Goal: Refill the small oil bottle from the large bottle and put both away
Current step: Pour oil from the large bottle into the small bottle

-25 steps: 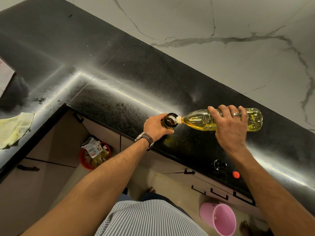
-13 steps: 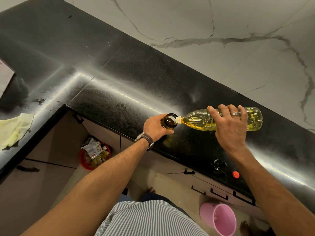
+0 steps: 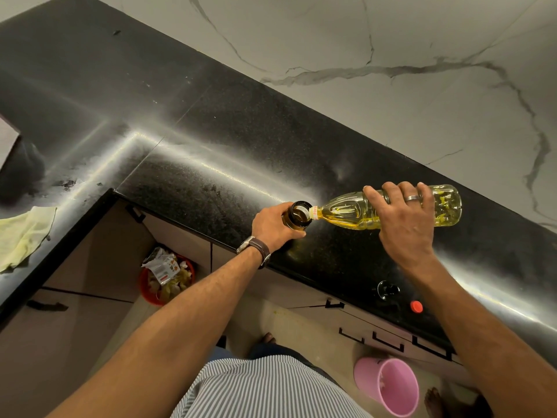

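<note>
My left hand grips the small dark oil bottle, which stands upright on the black countertop near its front edge. Its wide mouth faces up. My right hand holds the large clear bottle of yellow oil, tipped almost level, its neck resting over the small bottle's mouth. Oil fills the lower side of the large bottle. Two caps lie on the counter to the right: a dark lid and a small red cap.
A yellow cloth lies on the counter's left arm. Below the counter are cabinet doors and drawers with black handles. On the floor stand a red bin full of rubbish and a pink bucket. A marble wall backs the counter.
The large bottle's base has lifted very slightly. Both hands and the small bottle stay where they were.
</note>
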Action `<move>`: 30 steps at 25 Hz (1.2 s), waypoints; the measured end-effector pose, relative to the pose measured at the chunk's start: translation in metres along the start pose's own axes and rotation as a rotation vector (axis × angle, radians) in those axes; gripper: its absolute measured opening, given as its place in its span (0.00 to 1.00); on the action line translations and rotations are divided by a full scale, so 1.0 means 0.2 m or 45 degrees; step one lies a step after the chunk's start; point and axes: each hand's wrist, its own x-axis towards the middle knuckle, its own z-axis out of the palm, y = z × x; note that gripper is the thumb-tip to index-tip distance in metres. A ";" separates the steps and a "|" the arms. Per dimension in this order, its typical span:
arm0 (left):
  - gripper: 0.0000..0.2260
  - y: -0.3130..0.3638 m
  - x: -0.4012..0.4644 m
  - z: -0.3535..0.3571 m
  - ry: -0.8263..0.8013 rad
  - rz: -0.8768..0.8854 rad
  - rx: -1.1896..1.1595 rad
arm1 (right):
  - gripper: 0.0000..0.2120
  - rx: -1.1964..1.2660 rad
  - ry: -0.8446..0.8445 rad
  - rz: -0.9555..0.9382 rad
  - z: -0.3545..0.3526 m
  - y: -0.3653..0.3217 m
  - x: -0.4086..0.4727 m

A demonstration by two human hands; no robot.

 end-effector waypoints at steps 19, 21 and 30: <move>0.32 0.00 0.01 0.00 -0.009 0.010 0.021 | 0.37 -0.062 -0.026 -0.046 -0.05 -0.01 0.03; 0.31 0.00 0.01 0.00 -0.008 0.012 0.017 | 0.36 -0.068 -0.024 -0.046 -0.06 -0.02 0.03; 0.31 0.00 0.00 0.00 -0.007 0.022 0.011 | 0.38 -0.098 -0.037 -0.066 -0.09 -0.03 0.05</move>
